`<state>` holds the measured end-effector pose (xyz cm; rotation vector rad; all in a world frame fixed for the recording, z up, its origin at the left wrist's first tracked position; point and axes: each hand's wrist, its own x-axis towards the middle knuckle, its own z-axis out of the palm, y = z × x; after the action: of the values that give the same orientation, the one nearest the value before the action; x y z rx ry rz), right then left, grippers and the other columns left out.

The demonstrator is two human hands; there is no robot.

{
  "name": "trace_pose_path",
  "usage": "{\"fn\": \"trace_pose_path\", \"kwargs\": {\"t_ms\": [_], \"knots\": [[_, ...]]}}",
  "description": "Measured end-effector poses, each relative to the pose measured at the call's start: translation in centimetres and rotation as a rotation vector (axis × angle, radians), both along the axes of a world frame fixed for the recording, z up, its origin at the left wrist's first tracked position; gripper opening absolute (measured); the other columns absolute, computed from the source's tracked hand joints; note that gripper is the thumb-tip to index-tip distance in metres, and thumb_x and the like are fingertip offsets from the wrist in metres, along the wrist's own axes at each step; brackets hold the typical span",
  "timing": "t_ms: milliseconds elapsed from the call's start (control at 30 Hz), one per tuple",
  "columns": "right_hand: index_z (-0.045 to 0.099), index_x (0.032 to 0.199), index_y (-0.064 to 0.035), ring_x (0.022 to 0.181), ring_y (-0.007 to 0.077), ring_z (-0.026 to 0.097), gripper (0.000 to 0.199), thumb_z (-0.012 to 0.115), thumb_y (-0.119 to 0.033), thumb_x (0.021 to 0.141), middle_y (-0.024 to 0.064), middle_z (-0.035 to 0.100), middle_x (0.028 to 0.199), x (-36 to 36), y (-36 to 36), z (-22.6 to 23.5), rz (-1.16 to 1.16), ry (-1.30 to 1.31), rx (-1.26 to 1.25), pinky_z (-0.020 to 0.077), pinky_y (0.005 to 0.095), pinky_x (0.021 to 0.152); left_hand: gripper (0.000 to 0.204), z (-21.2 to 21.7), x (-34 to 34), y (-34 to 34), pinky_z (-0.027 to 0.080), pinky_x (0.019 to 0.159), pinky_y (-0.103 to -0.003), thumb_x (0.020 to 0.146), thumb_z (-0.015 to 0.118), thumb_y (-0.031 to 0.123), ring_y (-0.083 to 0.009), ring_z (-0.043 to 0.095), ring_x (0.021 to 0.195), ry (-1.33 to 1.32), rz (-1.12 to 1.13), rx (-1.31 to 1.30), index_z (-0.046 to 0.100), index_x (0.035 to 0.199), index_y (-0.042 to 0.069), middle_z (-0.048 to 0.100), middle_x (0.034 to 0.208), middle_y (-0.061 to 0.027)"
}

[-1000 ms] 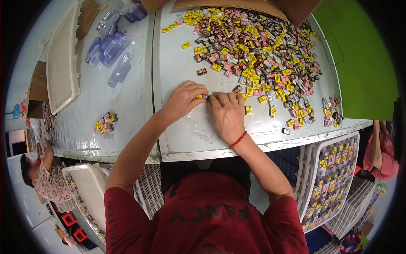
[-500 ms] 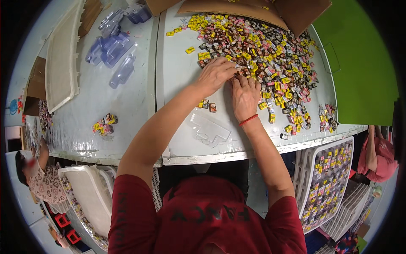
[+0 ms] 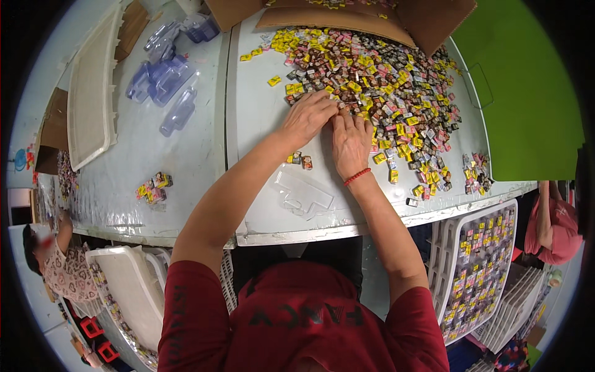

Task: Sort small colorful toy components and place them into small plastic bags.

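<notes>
A wide heap of small wrapped pieces (image 3: 384, 87), yellow, pink, brown and white, covers the far right of the pale table (image 3: 260, 155). My left hand (image 3: 308, 118) and my right hand (image 3: 351, 139) lie side by side at the heap's near edge, fingers curled down among the pieces. What the fingertips pinch is hidden. A red band circles my right wrist. A clear moulded plastic tray (image 3: 304, 195) lies on the table just below my wrists. Two loose pieces (image 3: 299, 160) sit beside my left forearm.
An open cardboard box (image 3: 347, 15) stands behind the heap. Clear plastic trays (image 3: 164, 80) and a white crate lid (image 3: 93, 93) lie far left; a small cluster of pieces (image 3: 153, 188) near them. A white basket (image 3: 477, 273) of packed pieces sits lower right. Other people at both sides.
Both hands moved away from the clear tray near the table's front edge and up to the heap of pieces, where they now rest together.
</notes>
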<state>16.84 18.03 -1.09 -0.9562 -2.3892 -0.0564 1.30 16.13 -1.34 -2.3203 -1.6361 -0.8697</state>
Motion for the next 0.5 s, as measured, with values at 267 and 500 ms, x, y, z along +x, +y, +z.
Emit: {"fn": "trace_pose_path", "kwargs": {"t_ms": [267,500], "knots": [[0.061,0.097,-0.0077,0.092,0.0252,0.057,0.017,0.054,-0.010,0.082,0.0078,0.063,0.103,-0.6,-1.5,0.2,0.038,0.035,-0.060,0.0382,0.0416,0.089,0.020,-0.4,-1.4,-2.6,0.045,0.092,-0.039,0.072,0.067,0.004,-0.0273,0.055,0.104,-0.022,0.001,-0.013,0.063,0.092,0.004,0.062,0.101,-0.0078],[0.061,0.099,-0.0080,0.091,0.0244,0.057,0.016,0.059,-0.010,0.083,0.0069,0.063,0.099,0.7,-1.9,0.3,0.108,0.095,-0.110,0.0379,0.0408,0.089,0.019,0.1,-1.3,-3.5,0.048,0.082,-0.039,0.073,0.071,0.004,-0.0272,0.059,0.093,-0.164,0.053,-0.065,0.062,0.090,0.003,0.062,0.096,-0.0084]]}}
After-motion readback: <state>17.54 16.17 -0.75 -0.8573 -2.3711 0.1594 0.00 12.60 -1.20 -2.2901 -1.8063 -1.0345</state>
